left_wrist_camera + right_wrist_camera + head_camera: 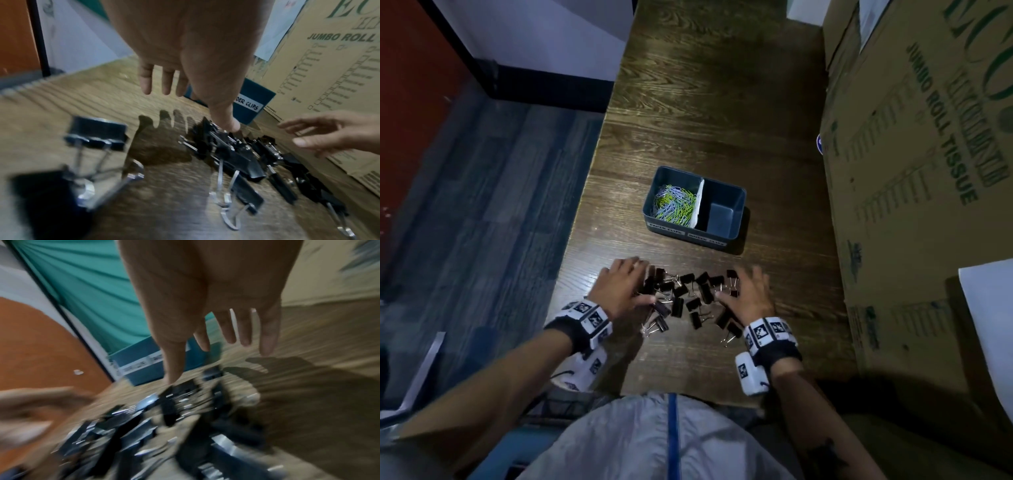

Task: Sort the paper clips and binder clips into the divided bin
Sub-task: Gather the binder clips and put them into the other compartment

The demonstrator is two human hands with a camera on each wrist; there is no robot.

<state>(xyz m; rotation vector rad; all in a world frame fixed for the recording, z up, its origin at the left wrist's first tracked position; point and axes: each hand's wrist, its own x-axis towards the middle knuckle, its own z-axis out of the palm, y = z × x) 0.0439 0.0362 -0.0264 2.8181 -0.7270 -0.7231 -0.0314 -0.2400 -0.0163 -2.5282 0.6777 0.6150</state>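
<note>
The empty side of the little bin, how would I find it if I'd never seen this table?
Start at the dark wooden table, with tall cardboard boxes along its right side. Near the middle sits a small blue-grey divided bin, just beyond the pile of black binder clips. A white divider splits it: the left compartment holds the colourful paper clips, while the right compartment shows only its bare floor.

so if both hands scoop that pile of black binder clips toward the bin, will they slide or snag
The binder clips look rigid and flat-sided, so they should slide on the smooth wooden table rather than roll. Their wire handles overlap, so they will probably tangle and drag along in clumps. The left hand and right hand flank the pile, open; strays may slip between spread fingers.
</note>
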